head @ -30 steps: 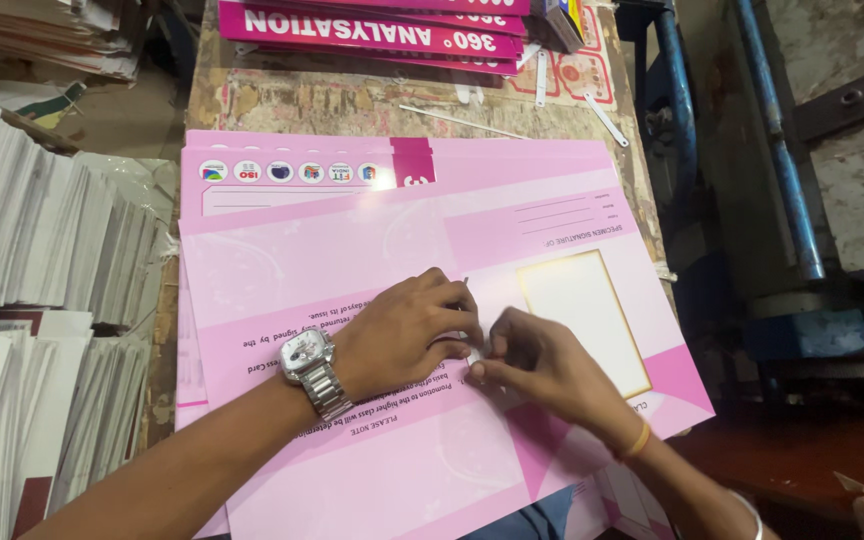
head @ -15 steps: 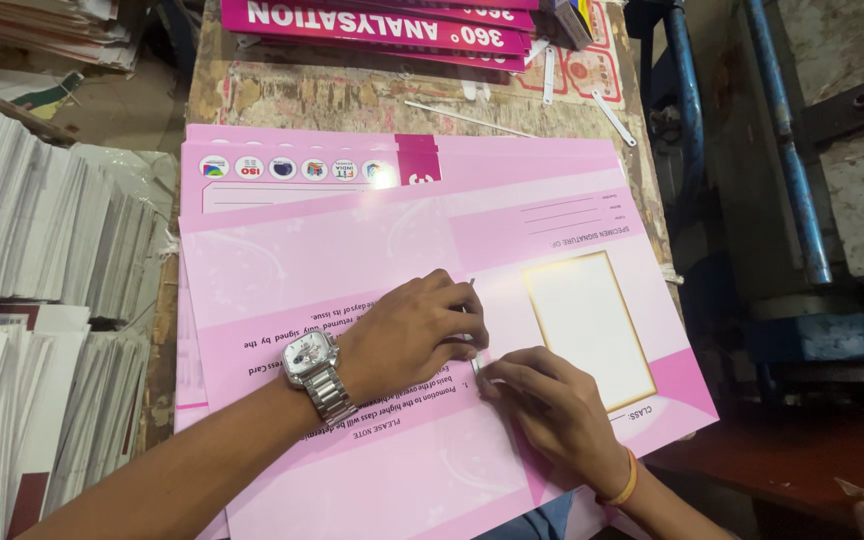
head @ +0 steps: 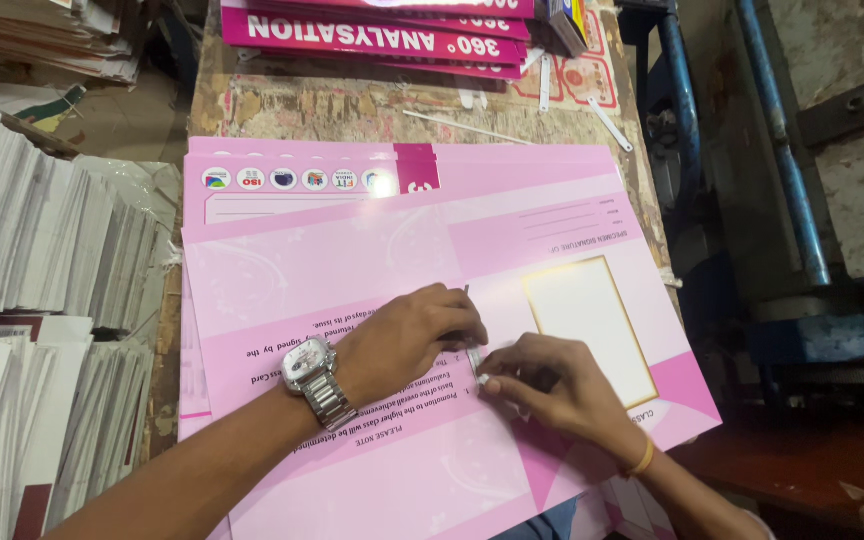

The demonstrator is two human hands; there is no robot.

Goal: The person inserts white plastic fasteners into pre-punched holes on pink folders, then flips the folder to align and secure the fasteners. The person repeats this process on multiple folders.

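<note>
Both hands rest on a big pink sheet [head: 372, 270] that lies on top of a pile of the same sheets. The left hand [head: 407, 335] lies flat with the palm down and the fingers curled a little. It presses on the sheet near the middle. A silver watch [head: 314, 375] sits on its wrist. The right hand [head: 552, 385] is just beside it, fingers bent, and the tips pinch a small white strip [head: 476, 357] against the sheet. The two hands almost touch at the strip. A thin yellow band [head: 640, 458] goes round the right wrist.

Just past the right hand, the sheet has a white box [head: 587, 325] with a gold edge. More pink sheets poke out behind the top one, with a row of small round pictures [head: 292, 180] along the far edge.

To the left stand stacks of white paper [head: 32, 240], set on their edges. The pile lies on a worn wooden table [head: 332, 105]. A few white strips [head: 607, 122] lie loose on it, farther off. At the far end is a stack of dark pink boards [head: 382, 35] with white letters. To the right is a blue metal machine [head: 782, 200].
</note>
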